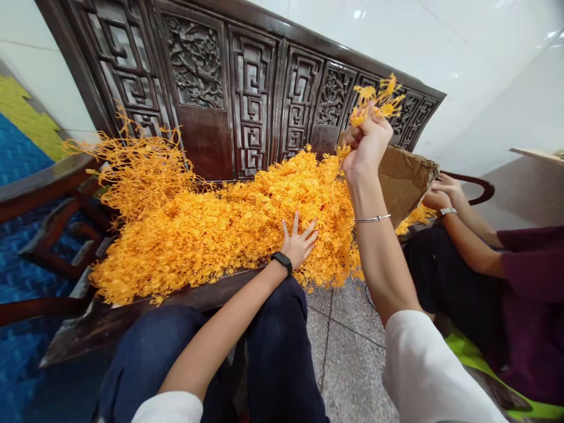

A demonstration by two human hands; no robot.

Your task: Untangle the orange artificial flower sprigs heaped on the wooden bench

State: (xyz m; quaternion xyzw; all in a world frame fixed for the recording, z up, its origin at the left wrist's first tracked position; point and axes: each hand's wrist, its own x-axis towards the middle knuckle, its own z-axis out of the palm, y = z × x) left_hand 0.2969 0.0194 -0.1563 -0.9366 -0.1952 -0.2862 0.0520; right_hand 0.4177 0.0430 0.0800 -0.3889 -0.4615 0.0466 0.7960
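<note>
A long heap of orange, stringy, flower-like plastic pieces (211, 229) covers the seat of a dark wooden bench (207, 147). My left hand (298, 245), with a black band at its wrist, lies on the near side of the heap, fingers spread. Raised above the right part of the heap, my right hand (368, 141) is closed on a small bunch of orange plastic pieces (388, 106). Some strands stick out above its fingers, and a few more hang at its left side. How many pieces it holds I cannot tell.
At the right, another person's hands (443, 191) are by a brown cardboard box (399, 176). That person's knees and maroon sleeve (529, 252) are close to my right arm. A curved wooden armrest (44, 188) bounds the bench at left. Grey speckled floor (343, 341) shows below.
</note>
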